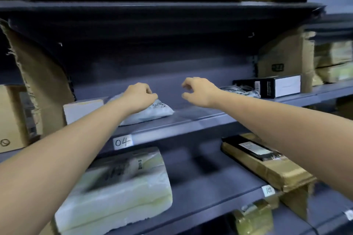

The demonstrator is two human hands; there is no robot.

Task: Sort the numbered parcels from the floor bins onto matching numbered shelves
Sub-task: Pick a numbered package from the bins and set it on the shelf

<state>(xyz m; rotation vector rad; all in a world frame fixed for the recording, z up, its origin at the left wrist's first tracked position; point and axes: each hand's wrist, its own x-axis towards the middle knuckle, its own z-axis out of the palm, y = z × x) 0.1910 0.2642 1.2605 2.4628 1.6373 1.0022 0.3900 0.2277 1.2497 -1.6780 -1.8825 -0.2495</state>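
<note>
Head view: the left hand (pixel 140 96) curls its fingers onto a white plastic parcel (pixel 152 111) lying on the blue shelf (pixel 191 120) labelled 04 (pixel 122 141); the right hand (pixel 198 91) hovers beside it, fingers loosely curled, holding nothing.

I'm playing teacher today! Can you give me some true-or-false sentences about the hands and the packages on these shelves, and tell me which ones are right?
1. The left hand rests on a white soft parcel. True.
2. The right hand holds a black box. False: it holds nothing; the black box lies further right.
3. The shelf label under the white parcel reads 04. True.
4. The shelf below is bare. False: a pale green parcel and a brown taped parcel lie there.
</note>
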